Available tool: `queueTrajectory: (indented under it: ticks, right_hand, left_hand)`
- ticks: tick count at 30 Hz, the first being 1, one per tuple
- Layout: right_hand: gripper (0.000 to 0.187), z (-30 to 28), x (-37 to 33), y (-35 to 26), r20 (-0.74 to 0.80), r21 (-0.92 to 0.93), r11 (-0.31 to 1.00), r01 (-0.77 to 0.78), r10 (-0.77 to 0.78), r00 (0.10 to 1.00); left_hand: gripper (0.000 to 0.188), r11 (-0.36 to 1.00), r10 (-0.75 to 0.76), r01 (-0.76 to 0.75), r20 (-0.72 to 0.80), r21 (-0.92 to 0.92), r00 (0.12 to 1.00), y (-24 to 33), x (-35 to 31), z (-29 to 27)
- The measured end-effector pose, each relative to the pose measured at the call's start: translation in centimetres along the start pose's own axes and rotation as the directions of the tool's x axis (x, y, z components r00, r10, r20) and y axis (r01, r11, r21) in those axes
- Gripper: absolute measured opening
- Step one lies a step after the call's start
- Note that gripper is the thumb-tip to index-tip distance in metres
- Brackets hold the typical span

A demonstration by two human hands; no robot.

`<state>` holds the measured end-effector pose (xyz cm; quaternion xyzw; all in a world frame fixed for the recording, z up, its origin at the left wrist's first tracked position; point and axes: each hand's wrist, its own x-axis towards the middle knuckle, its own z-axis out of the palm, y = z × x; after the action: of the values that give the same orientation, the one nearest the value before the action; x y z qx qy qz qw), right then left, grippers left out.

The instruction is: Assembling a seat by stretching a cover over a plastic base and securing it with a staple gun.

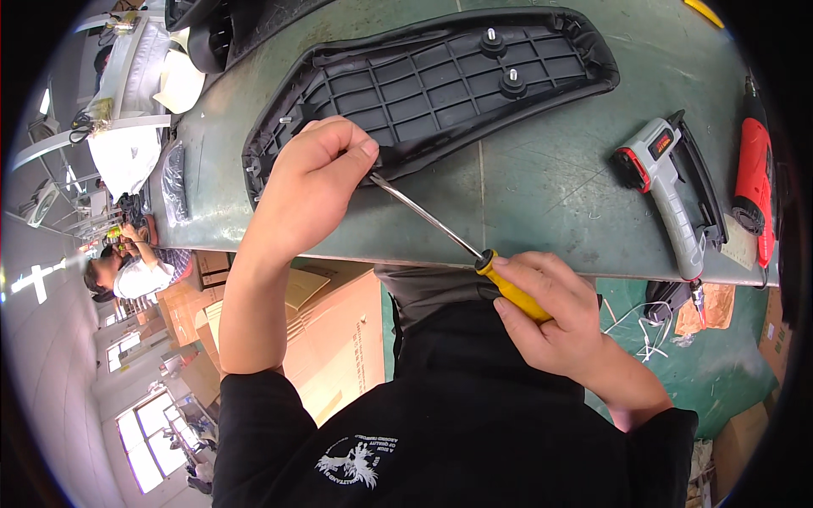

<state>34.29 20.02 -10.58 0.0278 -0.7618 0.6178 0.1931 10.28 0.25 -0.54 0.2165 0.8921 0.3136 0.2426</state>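
Note:
A black seat base point(440, 80) lies upside down on the green workbench point(542, 195), its ribbed plastic underside and two bolts facing up. My left hand point(309, 182) presses on the seat's near edge, pinching the black cover there. My right hand point(546, 317) grips the yellow handle of a screwdriver point(440, 229). Its metal shaft slants up to the left, and the tip meets the seat's edge right under my left thumb.
A grey and red staple gun point(669, 182) lies on the bench at the right, with a red power tool point(754, 169) beyond it. Cardboard boxes point(339, 339) stand on the floor below the bench edge. Another person point(127, 271) sits at the far left.

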Motion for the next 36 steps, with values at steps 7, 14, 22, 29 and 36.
queueTrajectory:
  ticks: [7, 14, 22, 29, 36]
  right_hand:
    - [0.051, 0.9, -0.7, -0.1, -0.024, -0.039, 0.999, -0.018, 0.017, 1.0]
    - [0.051, -0.3, -0.4, -0.5, -0.102, -0.134, 0.99, -0.032, 0.019, 0.995]
    - [0.051, -7.3, 0.9, 2.5, -0.155, -0.681, 0.732, 0.024, -0.176, 0.972]
    - [0.052, -9.0, -0.9, 2.9, -0.114, -0.736, 0.677, 0.026, -0.161, 0.98]
    - [0.042, -11.0, -1.4, 2.8, 0.021, -0.798, 0.597, 0.083, -0.109, 0.994]
  left_hand:
    - [0.025, 1.0, 0.004, -0.004, 0.038, -0.011, 0.999, 0.0, 0.0, -0.5]
    - [0.025, 0.997, 0.055, -0.061, 0.114, 0.045, 0.992, 0.2, -0.3, -0.9]
    - [0.023, 0.94, 0.18, -0.186, 0.046, 0.286, 0.983, 0.8, -1.8, 0.4]
    - [0.022, 0.963, 0.175, -0.159, -0.057, 0.216, 0.983, -0.2, -2.0, 0.9]
    - [0.022, 0.987, 0.142, -0.124, -0.192, 0.101, 0.971, -0.7, -1.7, 1.8]
